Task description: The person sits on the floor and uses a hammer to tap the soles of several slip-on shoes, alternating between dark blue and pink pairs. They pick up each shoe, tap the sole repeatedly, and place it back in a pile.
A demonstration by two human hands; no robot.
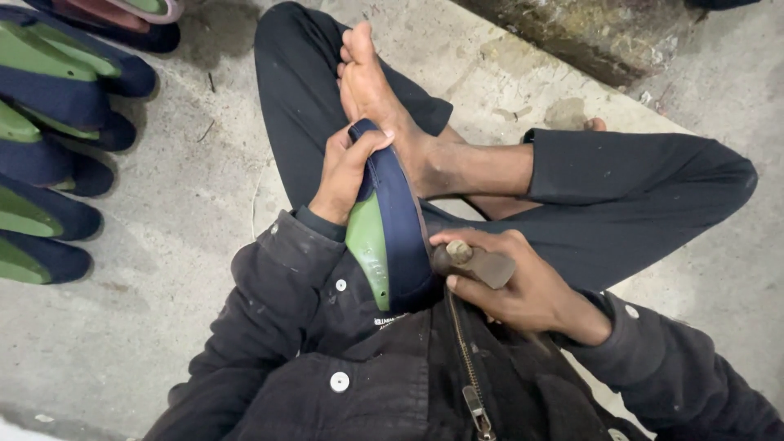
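Roughly, largest to smallest, as I read it from my remote seat:

Stack of soles: a row of navy-and-green foam sandal soles (49,122) lies on the grey concrete floor (163,269) at nine to eleven o'clock of the frame; I count about six overlapping pieces with green faces, plus one pinkish one at the top edge. The edge crops them, so the count is not firm.

Sole in hand: one long navy rubber sandal sole with a green insole face (390,237), stood on edge at centre, its far tip braced against the bare foot (371,82), its near end against the dark jacket.

Hands: two. My left hand (343,171) is clamped round the sole's upper end, thumb pressed over the rim. My right hand (523,286) is wrapped tight on the tool.

Tool: one stubby brown wooden-handled tool (478,263), its head touching the sole's navy edge at four o'clock of the sole; I cannot see a blade.

Risk, slip: I judge the tool could skid off the curved edge towards the thigh or foot, both just beside it.

Risk, brace: I judge the sole could twist, since only foot and body steady it.
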